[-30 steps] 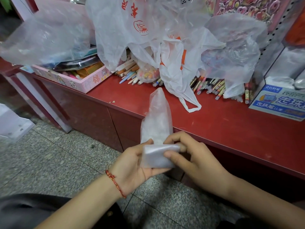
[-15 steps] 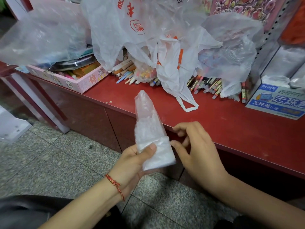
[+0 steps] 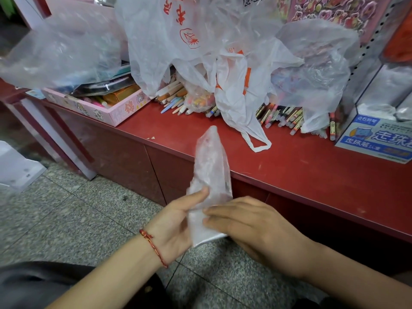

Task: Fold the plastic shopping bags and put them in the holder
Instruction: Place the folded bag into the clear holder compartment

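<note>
Head view: person faces a red desk (image 3: 289, 175), both hands in front of its edge, over the floor.
Task item: clear bag (image 3: 211, 166), already narrowed to a long strip, stands upright between the hands, tip above the desk edge.
Left hand (image 3: 176, 224): thumb presses the strip against the fingers behind it, a pinch at mid-height. Probable reason: keeps the strip taut and vertical so its folds do not spring open.
Right hand (image 3: 252, 226): fingers curl over the lower end, tips on the plastic; thumb hidden. Judged to be turning up the bottom for the next fold.
Stock: loose bags (image 3: 200, 41) heaped at the back of the desk over pens (image 3: 287, 117), not yet folded.
Other: pink box (image 3: 107, 105) to the left.
Holder: cannot identify.
Progress: early; most of the heap remains.
</note>
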Demonstrator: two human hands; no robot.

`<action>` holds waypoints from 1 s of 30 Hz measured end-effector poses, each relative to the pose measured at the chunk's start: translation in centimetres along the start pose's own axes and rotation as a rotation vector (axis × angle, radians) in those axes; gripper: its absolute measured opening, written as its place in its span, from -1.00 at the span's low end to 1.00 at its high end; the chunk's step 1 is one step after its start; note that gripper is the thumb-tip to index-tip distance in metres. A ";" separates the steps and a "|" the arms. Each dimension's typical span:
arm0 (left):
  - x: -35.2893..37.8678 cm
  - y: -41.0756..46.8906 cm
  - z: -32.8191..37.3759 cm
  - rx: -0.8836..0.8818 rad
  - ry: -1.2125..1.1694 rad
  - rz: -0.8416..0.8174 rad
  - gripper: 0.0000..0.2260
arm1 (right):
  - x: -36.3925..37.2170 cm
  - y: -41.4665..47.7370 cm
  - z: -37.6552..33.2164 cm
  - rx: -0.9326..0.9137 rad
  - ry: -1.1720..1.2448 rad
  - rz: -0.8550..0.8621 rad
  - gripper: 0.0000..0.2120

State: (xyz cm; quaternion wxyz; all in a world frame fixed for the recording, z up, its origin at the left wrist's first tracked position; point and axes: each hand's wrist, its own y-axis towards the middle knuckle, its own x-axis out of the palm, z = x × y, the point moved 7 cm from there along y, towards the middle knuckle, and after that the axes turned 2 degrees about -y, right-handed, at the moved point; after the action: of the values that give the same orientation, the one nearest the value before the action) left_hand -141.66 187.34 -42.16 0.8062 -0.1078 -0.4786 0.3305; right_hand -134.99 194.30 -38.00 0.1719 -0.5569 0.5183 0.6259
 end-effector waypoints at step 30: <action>0.0 0.0 -0.4 0.047 0.053 0.003 -0.69 | -1.6 -0.4 0.5 -0.015 -0.127 0.090 -0.72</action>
State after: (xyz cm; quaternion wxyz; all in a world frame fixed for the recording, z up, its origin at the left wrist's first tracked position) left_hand -141.32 187.43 -42.39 0.8203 -0.0984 -0.4492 0.3401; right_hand -134.44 195.44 -36.83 0.1722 -0.4933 0.5261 0.6710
